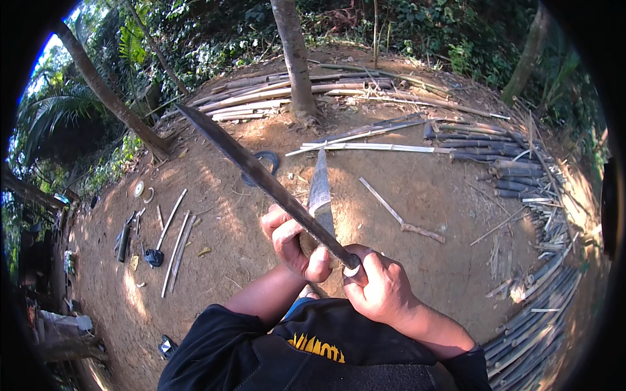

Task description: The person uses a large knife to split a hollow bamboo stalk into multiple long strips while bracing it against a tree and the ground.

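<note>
My right hand (383,285) is closed round the handle end of a long dark machete (257,171). Its blade slants up and away to the left, passing over my left hand (291,244). The fingers of that hand are curled round a brownish piece (307,245), mostly covered by the fingers and the blade. Just beyond, between my hands, a pointed grey blade (319,186) stands tip away from me. Its lower part runs behind the machete, so I cannot tell whether the brownish piece belongs to it.
Bamboo poles (261,94) lie beyond a tree trunk (295,58). Dark cut bamboo (482,143) and a pile of split lengths (535,332) line the right side. A stick (391,205) lies ahead on the dirt. Thin strips (175,254) and a black bag (153,257) are at left.
</note>
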`<action>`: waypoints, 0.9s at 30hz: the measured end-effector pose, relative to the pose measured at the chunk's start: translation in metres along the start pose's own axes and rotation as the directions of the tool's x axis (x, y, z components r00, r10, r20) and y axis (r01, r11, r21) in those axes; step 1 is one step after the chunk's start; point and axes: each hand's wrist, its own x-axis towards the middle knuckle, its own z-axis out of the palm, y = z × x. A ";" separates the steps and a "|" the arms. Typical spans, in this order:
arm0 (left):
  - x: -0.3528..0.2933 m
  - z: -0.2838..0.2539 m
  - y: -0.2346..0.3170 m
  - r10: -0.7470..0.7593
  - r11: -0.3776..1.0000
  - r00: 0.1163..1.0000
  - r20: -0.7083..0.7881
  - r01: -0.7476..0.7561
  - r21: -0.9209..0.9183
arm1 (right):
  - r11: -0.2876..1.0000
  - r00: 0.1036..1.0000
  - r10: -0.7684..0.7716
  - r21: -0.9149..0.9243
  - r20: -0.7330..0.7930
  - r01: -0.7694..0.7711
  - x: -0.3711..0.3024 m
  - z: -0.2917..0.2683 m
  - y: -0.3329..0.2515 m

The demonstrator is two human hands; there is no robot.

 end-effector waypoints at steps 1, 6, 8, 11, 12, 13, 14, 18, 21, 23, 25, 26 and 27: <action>-0.001 0.000 0.000 0.001 1.000 1.000 -0.001 -0.001 0.001 | 1.000 1.000 0.005 0.000 0.000 -0.005 -0.001 0.000 0.000; 0.000 0.000 0.002 0.020 1.000 1.000 0.017 -0.020 0.005 | 1.000 1.000 0.015 0.000 -0.005 -0.015 -0.003 -0.003 -0.002; -0.005 0.002 0.000 0.007 1.000 1.000 0.006 -0.007 -0.007 | 0.999 1.000 0.012 -0.030 -0.016 -0.012 -0.004 0.000 0.002; -0.006 0.002 0.002 -0.001 1.000 1.000 0.017 0.001 -0.006 | 1.000 1.000 0.022 -0.022 -0.006 -0.022 -0.006 -0.001 0.002; -0.005 0.001 0.003 -0.002 1.000 1.000 0.025 0.002 -0.002 | 0.999 1.000 0.022 -0.022 -0.008 -0.022 -0.006 -0.001 0.002; -0.004 0.001 0.004 0.004 1.000 0.999 0.037 -0.004 0.008 | 0.999 1.000 0.026 -0.029 -0.011 -0.027 -0.007 -0.001 0.002; -0.003 0.001 0.004 0.009 1.000 0.999 0.048 -0.010 0.017 | 0.999 0.999 0.030 -0.036 -0.013 -0.031 -0.008 -0.001 0.003; -0.006 0.005 0.002 -0.007 0.999 0.999 0.035 0.009 -0.036 | 0.996 0.996 0.090 -0.013 0.021 -0.089 -0.008 -0.001 0.005; -0.004 0.005 0.001 0.003 1.000 0.998 0.056 -0.001 -0.031 | 0.994 0.994 0.106 0.015 0.020 -0.106 -0.006 0.000 0.005; -0.004 0.005 0.001 0.002 1.000 0.999 0.050 0.000 -0.030 | 0.995 0.995 0.094 0.022 0.009 -0.095 -0.005 0.002 0.006; -0.003 0.006 0.000 -0.003 0.999 0.999 0.039 0.004 -0.033 | 0.994 0.994 0.111 0.011 0.012 -0.111 -0.004 0.003 0.007; -0.003 0.006 0.001 -0.008 0.999 1.000 0.031 0.009 -0.038 | 0.993 0.993 0.120 0.006 0.014 -0.120 -0.003 0.003 0.007; -0.002 0.006 0.000 -0.012 0.999 1.000 0.023 0.013 -0.042 | 0.992 0.992 0.128 0.004 0.014 -0.128 -0.003 0.004 0.007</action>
